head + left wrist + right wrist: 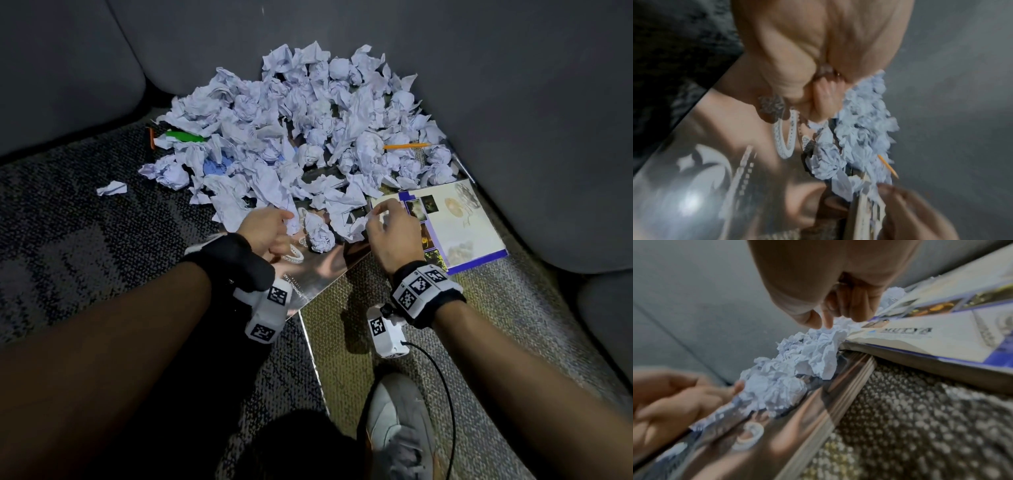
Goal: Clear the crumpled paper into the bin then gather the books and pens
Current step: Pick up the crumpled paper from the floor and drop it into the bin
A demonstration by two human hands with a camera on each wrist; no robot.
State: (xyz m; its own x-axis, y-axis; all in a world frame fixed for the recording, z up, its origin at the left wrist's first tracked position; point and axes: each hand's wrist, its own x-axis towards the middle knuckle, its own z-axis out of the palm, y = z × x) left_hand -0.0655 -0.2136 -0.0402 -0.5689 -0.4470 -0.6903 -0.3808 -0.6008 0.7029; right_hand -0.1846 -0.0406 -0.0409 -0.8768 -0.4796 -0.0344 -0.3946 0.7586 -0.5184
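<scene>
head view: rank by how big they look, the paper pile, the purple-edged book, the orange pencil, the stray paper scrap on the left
1. paper pile, by far the largest.
2. purple-edged book, partly under paper and the right hand.
3. and 4. orange pencil and stray paper scrap: pencil longer, scrap wider; too close to rank.

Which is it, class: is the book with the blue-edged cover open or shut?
Shut: the blue-edged book lies flat on the carpet, cover up, no pages spread.

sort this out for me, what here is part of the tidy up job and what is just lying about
Part of the job:
crumpled paper pile
glossy book
blue-edged book
orange pencil
green pen
left hand and right hand, each pinching paper

Just lying about:
grey cushions
carpet
shoe
</scene>
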